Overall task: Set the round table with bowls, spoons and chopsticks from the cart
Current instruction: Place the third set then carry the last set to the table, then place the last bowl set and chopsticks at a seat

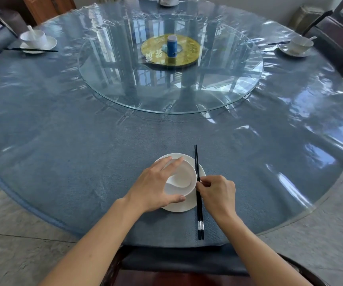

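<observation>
1. Head view: round table (pixel 63 124) with blue cloth; glass turntable (pixel 170 83) at centre.
2. Near edge: white plate (pixel 182 207), white bowl (pixel 182 180) on it.
3. My left hand (pixel 156 186) cups the bowl's left side, fingers spread.
4. My right hand (pixel 218 193) pinches black chopsticks (pixel 199 213) lying across the plate's right rim.

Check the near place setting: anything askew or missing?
The bowl sits tilted on its saucer under the left hand, not flat. The chopsticks, pinched by the right hand, overlap the saucer's rim. No spoon visible here.
</observation>
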The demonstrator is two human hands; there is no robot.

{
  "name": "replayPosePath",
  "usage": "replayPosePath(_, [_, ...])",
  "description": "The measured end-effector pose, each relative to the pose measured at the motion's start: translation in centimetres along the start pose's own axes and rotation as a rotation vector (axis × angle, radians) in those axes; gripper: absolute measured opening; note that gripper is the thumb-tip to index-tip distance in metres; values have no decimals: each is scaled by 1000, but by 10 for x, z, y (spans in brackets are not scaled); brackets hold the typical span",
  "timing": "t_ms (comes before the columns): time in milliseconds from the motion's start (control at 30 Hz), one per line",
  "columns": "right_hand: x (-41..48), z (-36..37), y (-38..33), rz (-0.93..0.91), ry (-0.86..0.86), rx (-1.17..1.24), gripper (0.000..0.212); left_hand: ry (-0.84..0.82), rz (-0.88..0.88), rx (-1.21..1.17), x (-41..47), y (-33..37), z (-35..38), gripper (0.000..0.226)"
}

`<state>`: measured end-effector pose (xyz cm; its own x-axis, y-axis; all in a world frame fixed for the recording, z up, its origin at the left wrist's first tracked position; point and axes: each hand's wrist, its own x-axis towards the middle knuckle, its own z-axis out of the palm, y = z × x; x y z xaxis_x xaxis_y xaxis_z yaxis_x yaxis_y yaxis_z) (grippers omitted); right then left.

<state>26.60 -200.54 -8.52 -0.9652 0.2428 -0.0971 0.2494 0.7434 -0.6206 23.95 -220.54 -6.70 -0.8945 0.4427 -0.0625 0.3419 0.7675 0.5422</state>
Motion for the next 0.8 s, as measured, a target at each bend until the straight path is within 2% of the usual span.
replayPosePath(300, [-1,1,0,28,15,33,53,-9,-11,29,0,1,-1,108])
replayPosePath(500, [1,-6,-4,97,50,49,46,-6,-82,87,0,3,-12,98])
replayPosePath(600, [7,-21,-15,49,85,53,46,-13,-151,146,4,4,-29,97])
replayPosePath(700, [18,-43,-38,-81,77,41,32,26,-212,234,11,10,-52,96])
replayPosePath(800, [27,-72,-64,-227,97,-138,65,88,-237,371,14,24,-81,99])
